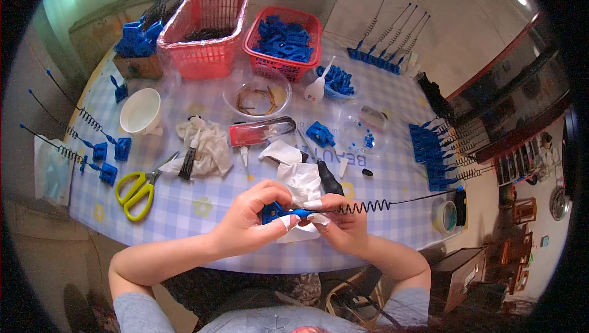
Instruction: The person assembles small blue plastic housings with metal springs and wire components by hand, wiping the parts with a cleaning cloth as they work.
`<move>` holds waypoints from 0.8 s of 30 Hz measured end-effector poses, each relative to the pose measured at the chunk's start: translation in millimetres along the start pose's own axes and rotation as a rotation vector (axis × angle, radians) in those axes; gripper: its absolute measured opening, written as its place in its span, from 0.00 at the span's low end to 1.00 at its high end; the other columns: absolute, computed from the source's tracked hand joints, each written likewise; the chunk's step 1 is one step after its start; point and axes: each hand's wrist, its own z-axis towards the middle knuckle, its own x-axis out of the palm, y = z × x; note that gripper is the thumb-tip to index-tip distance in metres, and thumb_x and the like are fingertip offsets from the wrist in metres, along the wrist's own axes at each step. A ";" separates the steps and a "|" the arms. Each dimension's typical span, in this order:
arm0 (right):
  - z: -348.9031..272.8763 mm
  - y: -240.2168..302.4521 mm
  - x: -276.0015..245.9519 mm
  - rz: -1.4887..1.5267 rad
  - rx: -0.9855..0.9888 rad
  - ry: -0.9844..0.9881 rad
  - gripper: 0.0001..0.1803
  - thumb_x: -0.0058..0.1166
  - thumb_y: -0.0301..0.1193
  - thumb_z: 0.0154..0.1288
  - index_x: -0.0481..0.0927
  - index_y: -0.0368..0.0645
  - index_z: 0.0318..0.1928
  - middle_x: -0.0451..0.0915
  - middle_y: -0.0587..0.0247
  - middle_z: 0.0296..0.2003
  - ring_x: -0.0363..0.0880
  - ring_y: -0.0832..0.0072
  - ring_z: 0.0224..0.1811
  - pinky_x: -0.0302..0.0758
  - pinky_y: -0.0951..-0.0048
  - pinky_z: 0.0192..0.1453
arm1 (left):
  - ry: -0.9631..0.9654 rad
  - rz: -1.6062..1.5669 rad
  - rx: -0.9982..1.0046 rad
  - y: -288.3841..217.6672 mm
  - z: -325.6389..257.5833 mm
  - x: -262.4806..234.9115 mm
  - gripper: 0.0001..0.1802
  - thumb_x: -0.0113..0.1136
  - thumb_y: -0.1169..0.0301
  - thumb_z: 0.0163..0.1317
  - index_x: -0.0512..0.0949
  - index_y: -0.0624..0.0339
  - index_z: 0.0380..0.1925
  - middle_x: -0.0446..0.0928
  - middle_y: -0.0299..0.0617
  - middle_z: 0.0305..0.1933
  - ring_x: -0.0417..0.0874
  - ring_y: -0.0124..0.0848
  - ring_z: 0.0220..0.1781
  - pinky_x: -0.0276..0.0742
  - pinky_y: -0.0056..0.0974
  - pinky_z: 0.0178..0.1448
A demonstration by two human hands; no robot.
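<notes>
Left hand (248, 222): pinches the blue plastic base (270, 212).
Right hand (340, 219): grips the coiled spring antenna (368, 206) at its blue stem.
Technique: keep stem and base aligned; press straight.

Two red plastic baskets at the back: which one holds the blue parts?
The smaller red mesh basket on the right, heaped with blue plastic parts; the larger red basket beside it holds dark pieces.

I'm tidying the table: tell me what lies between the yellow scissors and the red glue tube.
In the head view, a crumpled white rag with a small brush lying on it sits between the yellow scissors and the red glue tube.
</notes>
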 end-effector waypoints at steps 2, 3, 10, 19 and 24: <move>-2.1 -3.2 -1.4 -0.028 0.005 -0.007 0.08 0.50 0.19 0.52 0.71 0.32 0.35 0.75 0.56 0.29 0.75 0.76 0.33 0.71 0.77 0.37 | -0.009 0.020 0.022 -0.8 -0.4 -0.1 0.09 0.57 0.74 0.47 0.70 0.63 0.28 0.69 0.40 0.33 0.69 0.26 0.35 0.63 0.28 0.39; -2.8 -4.4 -1.7 -0.056 0.006 -0.015 0.08 0.50 0.19 0.52 0.71 0.33 0.34 0.75 0.56 0.28 0.75 0.77 0.33 0.71 0.78 0.36 | -0.010 0.018 0.021 -0.8 -0.5 0.2 0.09 0.57 0.74 0.47 0.70 0.63 0.28 0.69 0.40 0.33 0.69 0.26 0.35 0.63 0.28 0.39; 0.9 3.4 1.7 -0.036 -0.046 0.026 0.08 0.50 0.19 0.52 0.71 0.32 0.35 0.75 0.56 0.31 0.75 0.77 0.33 0.71 0.78 0.37 | -0.010 -0.061 -0.012 -0.5 -0.5 2.3 0.08 0.58 0.74 0.47 0.69 0.62 0.26 0.67 0.39 0.30 0.66 0.24 0.33 0.61 0.27 0.37; 0.3 4.9 -1.4 -0.121 -0.030 0.087 0.08 0.48 0.21 0.54 0.71 0.33 0.37 0.74 0.54 0.33 0.73 0.75 0.35 0.69 0.76 0.40 | -0.015 -0.135 -0.022 2.4 -1.6 4.5 0.09 0.57 0.75 0.48 0.66 0.62 0.25 0.65 0.37 0.29 0.63 0.23 0.31 0.59 0.27 0.35; 1.3 4.4 1.4 -0.104 -0.037 0.025 0.08 0.51 0.19 0.51 0.73 0.34 0.34 0.76 0.57 0.29 0.74 0.77 0.32 0.70 0.78 0.35 | -0.001 -0.144 -0.051 0.9 -1.1 3.4 0.09 0.57 0.75 0.47 0.66 0.62 0.24 0.64 0.37 0.29 0.63 0.23 0.31 0.59 0.27 0.35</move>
